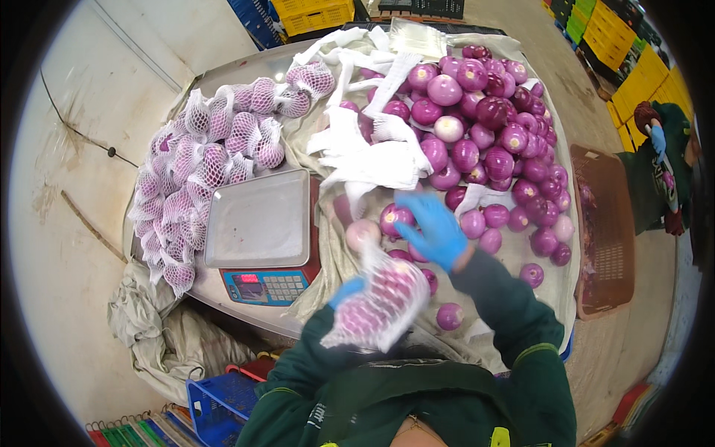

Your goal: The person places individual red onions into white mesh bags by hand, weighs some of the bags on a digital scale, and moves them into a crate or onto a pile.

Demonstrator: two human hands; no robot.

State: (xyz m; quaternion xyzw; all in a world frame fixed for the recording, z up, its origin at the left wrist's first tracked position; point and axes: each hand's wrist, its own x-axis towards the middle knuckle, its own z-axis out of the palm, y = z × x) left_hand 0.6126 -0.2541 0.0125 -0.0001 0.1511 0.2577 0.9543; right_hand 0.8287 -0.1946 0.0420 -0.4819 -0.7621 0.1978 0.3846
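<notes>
My left hand (347,291), in a blue glove, holds a white foam net sleeve (385,304) with purple onions inside, close to my body. The net is blurred and covers part of that hand. Over the table, my blue-gloved right hand (437,232) has its fingers apart beside a purple onion (395,219); whether they touch is blurred. A paler onion (363,234) sits just above the net's upper end. Beyond my right hand lies a bunch of empty white foam nets (374,159). A large pile of peeled purple onions (491,123) spreads to the right.
A digital scale (260,223) with a bare metal pan stands left of centre. Several netted onion packs (190,162) are heaped behind and left of it. A brown plastic crate (606,234) adjoins the table's right side. Another person (665,162) is at the far right. Clear bags (418,40) lie at the back.
</notes>
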